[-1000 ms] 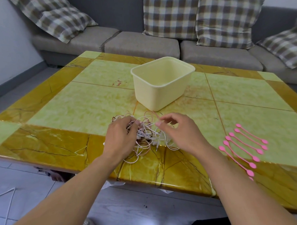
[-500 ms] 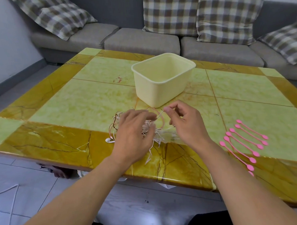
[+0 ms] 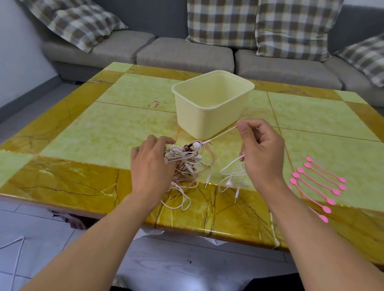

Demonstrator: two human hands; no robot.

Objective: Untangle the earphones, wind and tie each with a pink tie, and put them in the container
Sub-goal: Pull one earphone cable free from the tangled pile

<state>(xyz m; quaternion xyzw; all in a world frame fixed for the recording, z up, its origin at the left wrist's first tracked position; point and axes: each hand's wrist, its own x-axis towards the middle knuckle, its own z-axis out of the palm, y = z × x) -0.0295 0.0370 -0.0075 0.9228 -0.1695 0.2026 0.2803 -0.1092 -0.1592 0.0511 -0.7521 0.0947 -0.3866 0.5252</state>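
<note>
Left hand (image 3: 153, 163) is clamped down on the tangled earphones (image 3: 187, 161), fingers curled into the knot, and that looks like an anchor, pinning the bundle on the worktop (image 3: 98, 136) so it can't drag along; right hand (image 3: 261, 151) is up and off to the side, thumb and forefinger pinching a pale pink cord (image 3: 221, 134) drawn taut out of the clump, while its lower fingers seem to hold a white lead (image 3: 230, 165) whose loops, earbud and jack plug trail onto the worktop near the front edge. One strand stretched tight like that reads as a way to find where it runs through the knot. The cream container (image 3: 213, 107) sits just behind the hands, mouth open and nothing in it, within easy reach for the drop. The pink ties (image 3: 318, 180) lie side by side in a neat row to the right, untouched, ready to be picked one at a time. Untangling has hardly begun, I'd say, and a hard pull could cinch the knot tighter
</note>
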